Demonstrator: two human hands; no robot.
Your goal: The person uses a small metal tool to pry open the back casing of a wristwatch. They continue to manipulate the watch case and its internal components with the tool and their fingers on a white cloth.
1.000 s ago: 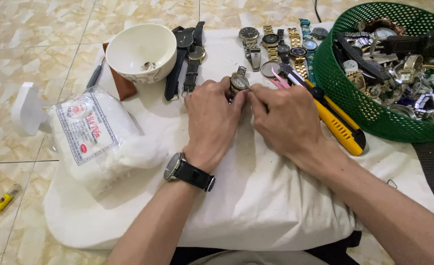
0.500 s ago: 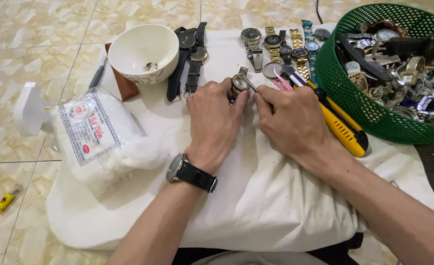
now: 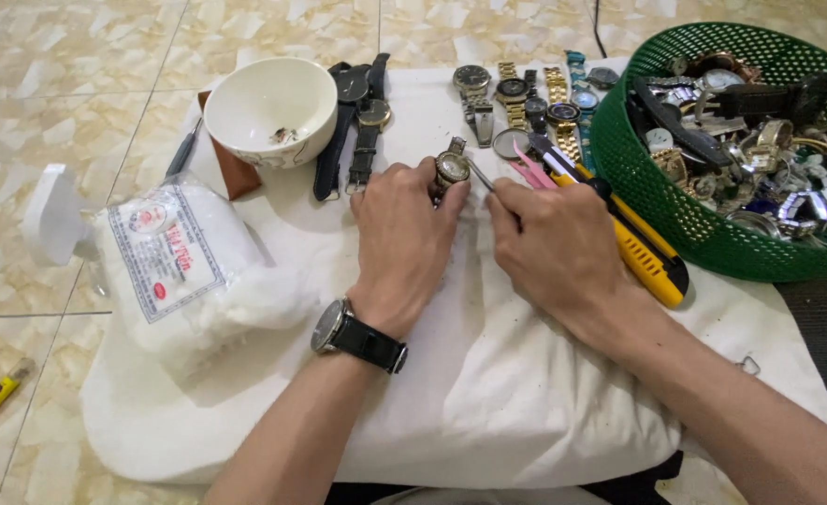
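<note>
My left hand [image 3: 402, 238] holds a small watch head [image 3: 451, 168] with a pale dial upright between thumb and fingers, resting on a white cloth [image 3: 488, 393]. My right hand [image 3: 554, 243] is closed on a thin metal tool [image 3: 479, 175] whose tip touches the watch's right side. A dark wristwatch [image 3: 343, 332] sits on my left wrist.
A white bowl [image 3: 236, 126] with small parts stands at the back left. Two dark-strapped watches [image 3: 357, 117] and a row of metal watches [image 3: 526, 98] lie behind. A green basket [image 3: 638, 187] of watches is at right, beside a yellow utility knife [image 3: 643, 252]. A bag of white cotton [image 3: 189, 271] lies left.
My right hand has drawn slightly to the right, leaving more of the tool's tip showing. The watch stays in my left hand.
</note>
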